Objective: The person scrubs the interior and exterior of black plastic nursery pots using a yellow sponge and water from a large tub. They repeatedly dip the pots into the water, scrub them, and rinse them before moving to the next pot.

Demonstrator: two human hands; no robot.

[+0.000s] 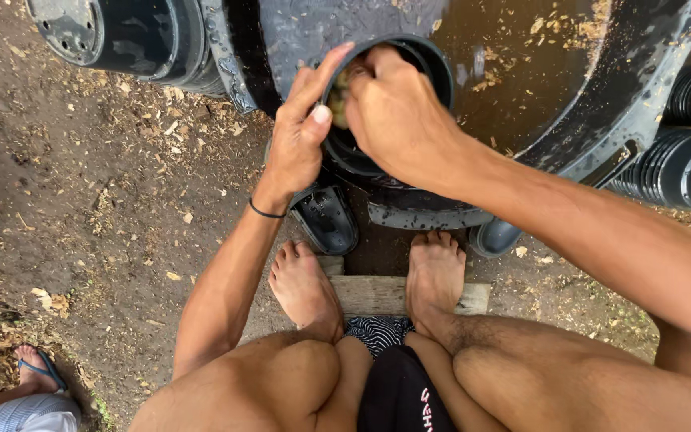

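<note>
Bare dirt surrounds a black tub [601, 104] where the left hand [297, 144] clamps a small black pot's [433, 68] rim, steadying it while the right hand's [397, 108] bunched fingers press inside

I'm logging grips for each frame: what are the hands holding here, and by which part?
The left hand holds a small black pot by its rim. The right hand reaches into its mouth; whether it grips anything cannot be told.
</note>
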